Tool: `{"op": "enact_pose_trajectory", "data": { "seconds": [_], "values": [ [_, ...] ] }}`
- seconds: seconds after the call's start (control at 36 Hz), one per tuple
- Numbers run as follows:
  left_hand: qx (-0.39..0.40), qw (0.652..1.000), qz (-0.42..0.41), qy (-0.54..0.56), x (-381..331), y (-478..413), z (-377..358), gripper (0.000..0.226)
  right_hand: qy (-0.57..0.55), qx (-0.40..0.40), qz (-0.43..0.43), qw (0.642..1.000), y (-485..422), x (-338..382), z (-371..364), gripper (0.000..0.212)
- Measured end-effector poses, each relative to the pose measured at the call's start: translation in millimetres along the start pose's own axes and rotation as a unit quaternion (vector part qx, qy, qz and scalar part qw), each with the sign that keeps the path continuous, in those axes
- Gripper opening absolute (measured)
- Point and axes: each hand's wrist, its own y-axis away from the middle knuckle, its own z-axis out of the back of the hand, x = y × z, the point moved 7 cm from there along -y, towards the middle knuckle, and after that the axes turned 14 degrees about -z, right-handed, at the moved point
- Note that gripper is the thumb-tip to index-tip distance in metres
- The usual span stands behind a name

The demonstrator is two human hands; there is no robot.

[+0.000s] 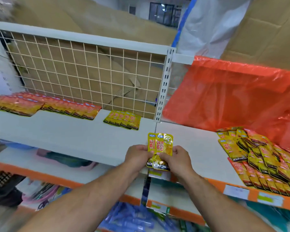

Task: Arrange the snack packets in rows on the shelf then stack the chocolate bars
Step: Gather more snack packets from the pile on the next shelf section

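Note:
Both my hands hold a small bunch of yellow snack packets (160, 146) upright over the front edge of the white shelf (74, 131). My left hand (136, 157) grips their left side and my right hand (177, 159) pinches their right side. A short row of yellow packets (122, 120) lies at the back of the shelf, by the wire mesh. Long overlapping rows of orange-and-yellow packets (45, 105) run along the back left. A loose heap of packets (261, 158) lies on the shelf at the right.
A red plastic bag (233, 94) lies at the back of the right shelf bay. A white wire mesh panel (84, 71) backs the left bay, with cardboard behind it. A slotted upright post (164, 87) divides the bays. Lower shelves hold blue packets and pink goods.

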Motion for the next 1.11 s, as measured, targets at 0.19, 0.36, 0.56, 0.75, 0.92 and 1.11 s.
{"op": "enact_pose_trajectory", "data": {
  "seconds": [0.19, 0.36, 0.56, 0.75, 0.92, 1.11],
  "values": [
    [-0.001, 0.999, -0.006, -0.041, 4.6, -7.4, 57.8, 0.020, 0.018, 0.001, -0.004, 1.000, 7.8, 14.4, -49.3, 0.025],
    [0.000, 0.997, -0.018, -0.075, 6.0, -30.1, 74.4, 0.024, 0.014, 0.008, -0.017, 1.000, -6.8, 26.3, -69.6, 0.027],
    [-0.013, 0.987, -0.029, -0.157, -0.2, -67.0, 73.4, 0.017, -0.054, 0.033, -0.043, 0.997, -48.5, 33.3, -82.0, 0.039],
    [-0.034, 0.964, -0.069, -0.256, -19.2, -117.6, 71.6, 0.011, -0.056, 0.056, -0.018, 0.997, -92.1, 69.2, -86.6, 0.038],
    [-0.034, 0.962, -0.050, -0.266, -17.1, -157.0, 66.6, 0.012, -0.049, 0.065, -0.039, 0.996, -126.6, 69.5, -85.7, 0.021],
    [-0.019, 0.951, -0.049, -0.305, -22.3, -196.4, 57.6, 0.014, -0.062, 0.063, -0.064, 0.994, -152.7, 71.3, -70.8, 0.016]
  ]
}}
